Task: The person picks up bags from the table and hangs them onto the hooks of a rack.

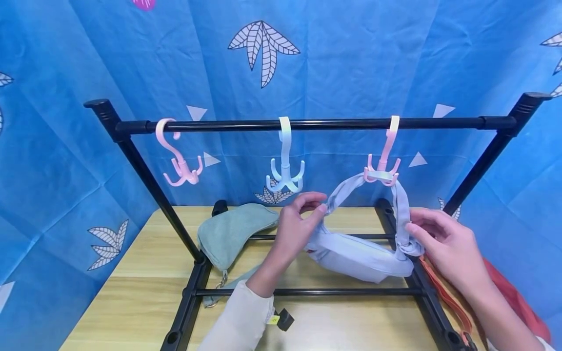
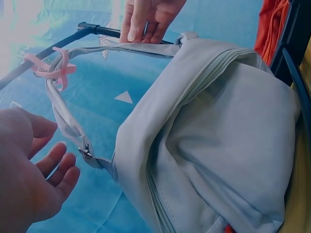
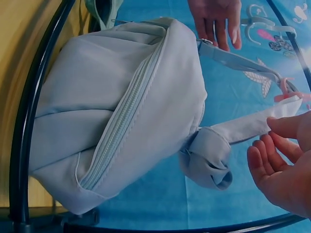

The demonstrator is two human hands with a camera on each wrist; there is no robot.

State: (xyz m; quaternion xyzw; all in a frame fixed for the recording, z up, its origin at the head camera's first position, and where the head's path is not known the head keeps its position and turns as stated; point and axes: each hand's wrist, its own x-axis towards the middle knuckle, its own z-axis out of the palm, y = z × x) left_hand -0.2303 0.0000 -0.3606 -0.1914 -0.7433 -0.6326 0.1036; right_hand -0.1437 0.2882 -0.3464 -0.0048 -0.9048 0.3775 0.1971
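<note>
A pale grey-blue bag (image 1: 360, 256) hangs tilted by its strap (image 1: 401, 209), which loops over the prongs of the right pink hook (image 1: 383, 168). My right hand (image 1: 452, 248) pinches the edge of the strap's right side, thumb in front, above a knotted bundle of strap (image 3: 206, 158). Beside the strap's left side is my left hand (image 1: 296, 226); the left wrist view shows a gap between its loosely bent fingers (image 2: 65, 177) and the strap near the metal buckle (image 2: 86, 153). The bag's zipper (image 3: 129, 107) faces the right wrist camera.
A black rack's top bar (image 1: 333, 125) also bears a light blue hook (image 1: 285, 161) and another pink hook (image 1: 180, 161). On the wooden table (image 1: 131, 297), a green bag (image 1: 237, 229) lies left and a red-orange bag (image 1: 515, 302) right. A blue patterned cloth (image 1: 351, 58) hangs behind.
</note>
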